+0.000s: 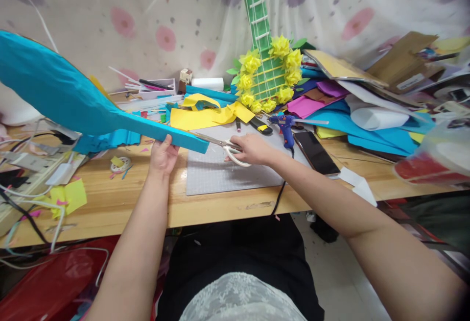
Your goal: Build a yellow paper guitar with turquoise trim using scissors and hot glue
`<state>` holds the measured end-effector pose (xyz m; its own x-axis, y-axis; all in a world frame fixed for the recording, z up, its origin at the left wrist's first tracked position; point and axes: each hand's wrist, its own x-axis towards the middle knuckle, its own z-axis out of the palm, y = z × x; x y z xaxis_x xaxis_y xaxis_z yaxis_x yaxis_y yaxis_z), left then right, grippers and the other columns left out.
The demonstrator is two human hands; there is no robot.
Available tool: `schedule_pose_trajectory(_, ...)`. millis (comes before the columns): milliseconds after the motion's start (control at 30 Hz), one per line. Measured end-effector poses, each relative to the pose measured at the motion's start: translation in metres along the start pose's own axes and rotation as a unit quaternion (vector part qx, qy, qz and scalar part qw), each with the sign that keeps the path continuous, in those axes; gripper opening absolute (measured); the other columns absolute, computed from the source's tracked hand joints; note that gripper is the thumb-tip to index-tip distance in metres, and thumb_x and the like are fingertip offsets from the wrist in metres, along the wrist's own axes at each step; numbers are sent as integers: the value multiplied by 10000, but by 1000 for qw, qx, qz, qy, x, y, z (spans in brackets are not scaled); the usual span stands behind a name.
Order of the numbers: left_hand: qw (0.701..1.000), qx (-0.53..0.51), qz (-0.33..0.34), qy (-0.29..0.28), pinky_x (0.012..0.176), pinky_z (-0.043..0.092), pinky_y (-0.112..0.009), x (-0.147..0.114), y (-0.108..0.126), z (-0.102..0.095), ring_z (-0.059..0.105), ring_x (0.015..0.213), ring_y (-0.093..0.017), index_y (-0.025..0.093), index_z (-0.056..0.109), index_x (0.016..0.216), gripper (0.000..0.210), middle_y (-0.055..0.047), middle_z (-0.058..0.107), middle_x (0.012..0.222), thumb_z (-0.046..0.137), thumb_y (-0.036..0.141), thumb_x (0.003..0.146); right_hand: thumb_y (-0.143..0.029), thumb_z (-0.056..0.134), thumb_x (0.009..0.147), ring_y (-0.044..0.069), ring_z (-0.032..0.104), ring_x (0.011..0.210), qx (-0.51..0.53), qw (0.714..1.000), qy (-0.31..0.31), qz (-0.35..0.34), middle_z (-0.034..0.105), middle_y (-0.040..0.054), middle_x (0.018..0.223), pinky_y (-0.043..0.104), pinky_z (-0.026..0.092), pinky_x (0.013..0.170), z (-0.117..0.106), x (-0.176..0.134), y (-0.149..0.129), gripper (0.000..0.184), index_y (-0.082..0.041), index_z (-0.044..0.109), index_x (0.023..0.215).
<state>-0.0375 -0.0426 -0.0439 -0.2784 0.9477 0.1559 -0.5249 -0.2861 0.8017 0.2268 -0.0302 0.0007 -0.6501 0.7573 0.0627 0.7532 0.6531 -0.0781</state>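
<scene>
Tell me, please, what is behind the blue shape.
Behind the blue shape in the left hand, the patterned curtain shows above and crumpled blue paper below; what the shape covers is hidden.

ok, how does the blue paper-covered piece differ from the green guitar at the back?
Colour: the blue piece is blue; the green guitar is green.
Decoration: the blue piece's visible side is plain; the guitar has yellow flowers and white bars across its neck.
Pose: the blue piece slants, held by the left hand; the guitar stands nearly upright, neck up.
Shared: a broad part joined to a narrow, straight one.
</scene>
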Motion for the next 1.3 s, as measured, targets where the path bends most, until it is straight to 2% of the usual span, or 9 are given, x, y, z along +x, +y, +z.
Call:
schedule_pose_trajectory(267, 1000, 1, -2, 13, 924, 471, -275, 1, -1, -2, 619, 1013, -143, 250, 604, 1023, 376, -8, 694, 1019, 755, 261, 680, -646, 400, 812, 199, 567, 670, -30, 1000, -7, 0, 674, 93, 783, 276, 218, 566, -5, 0, 1, 514, -185, 600, 919)
schedule_pose_trajectory(767, 1000, -3, -3, 8, 910, 485, -289, -1, 1, 1, 621, 1002, -145, 247, 617, 992, 350, -7, 693, 1028, 759, 238, 672, -663, 392, 810, 184, 551, 642, -27, 999, 2, 21, 665, 79, 742, 268, 189, 552, -1, 1, 4, 535, -192, 623, 916)
schedule_pose_trajectory(1067, 1000, -6, -13, 6, 915, 480, -283, -3, 2, 3, 611, 1030, -146, 252, 614, 1019, 352, -7, 688, 1041, 741, 218, 693, -665, 423, 791, 190, 560, 677, 32, 999, -24, -19, 651, 62, 762, 261, 241, 562, -4, -3, 5, 513, -191, 578, 908)
schedule_pose_trajectory(1300, 1000, 0, -12, 9, 889, 497, -292, -3, 1, 2, 631, 974, -142, 257, 624, 1003, 349, 3, 697, 1008, 749, 207, 682, -653, 427, 793, 187, 549, 671, 42, 998, -31, -30, 649, 61, 762, 262, 242, 566, -6, -2, 3, 494, -187, 559, 892)
